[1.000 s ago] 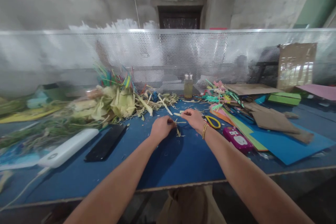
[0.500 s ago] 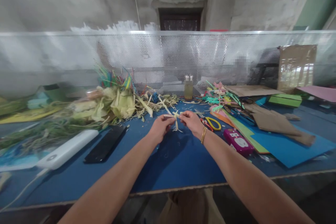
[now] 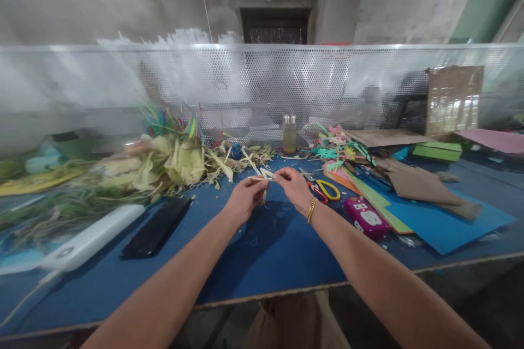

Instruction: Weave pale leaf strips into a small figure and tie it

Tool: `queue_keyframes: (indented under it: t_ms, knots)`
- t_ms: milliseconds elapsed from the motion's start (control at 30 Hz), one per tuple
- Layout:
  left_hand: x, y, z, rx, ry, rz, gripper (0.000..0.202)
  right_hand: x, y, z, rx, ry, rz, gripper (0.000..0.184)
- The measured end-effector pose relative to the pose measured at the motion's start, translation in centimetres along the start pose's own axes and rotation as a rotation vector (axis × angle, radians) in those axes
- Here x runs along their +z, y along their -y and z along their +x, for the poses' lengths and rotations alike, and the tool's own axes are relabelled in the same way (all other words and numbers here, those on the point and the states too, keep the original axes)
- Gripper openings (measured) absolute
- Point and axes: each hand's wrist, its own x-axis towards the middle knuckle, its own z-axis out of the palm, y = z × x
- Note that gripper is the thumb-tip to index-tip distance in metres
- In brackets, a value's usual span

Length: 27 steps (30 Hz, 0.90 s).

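Pale corn husk strips (image 3: pixel 266 173) are pinched between my two hands, just above the middle of the blue table (image 3: pixel 282 251). My left hand (image 3: pixel 246 197) has thumb and fingers closed on the piece, and a thin tail of husk dangles beside its fingertips. Fingertips of my right hand (image 3: pixel 295 190) pinch the other side, and a gold bracelet circles that wrist. How the strips cross is too small to make out. Yellow-and-red handled scissors (image 3: pixel 327 190) lie right of my right hand. A heap of corn husks (image 3: pixel 184 161) spreads to the left.
A black phone (image 3: pixel 155 229) and white power bank (image 3: pixel 94 237) lie left. On the right are a purple case (image 3: pixel 365 218), blue paper (image 3: pixel 458 226), and cardboard pieces (image 3: pixel 421 185). A glass bottle (image 3: pixel 289 136) stands before the perforated metal screen (image 3: pixel 266 87).
The hanging part of the husk piece has swung behind my left fingers. Both hands have turned slightly while keeping their pinch. The whole view has shifted a little.
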Motion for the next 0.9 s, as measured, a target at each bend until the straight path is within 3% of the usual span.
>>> queue_keyframes:
  t_ms: [200,467,900]
  knots:
    - [-0.29,0.03,0.48,0.163,0.047,0.043,0.034,-0.50,0.38,0.46,-0.056,0.008,0.023,0.016]
    - [-0.29,-0.05,0.21,0.127,0.073,0.091,0.024,-0.74,0.68,0.34,-0.243,0.030,-0.206,0.011]
    - [-0.10,0.17,0.13,0.137,0.071,0.075,0.022,-0.86,0.76,0.04,-0.226,0.037,-0.354,0.012]
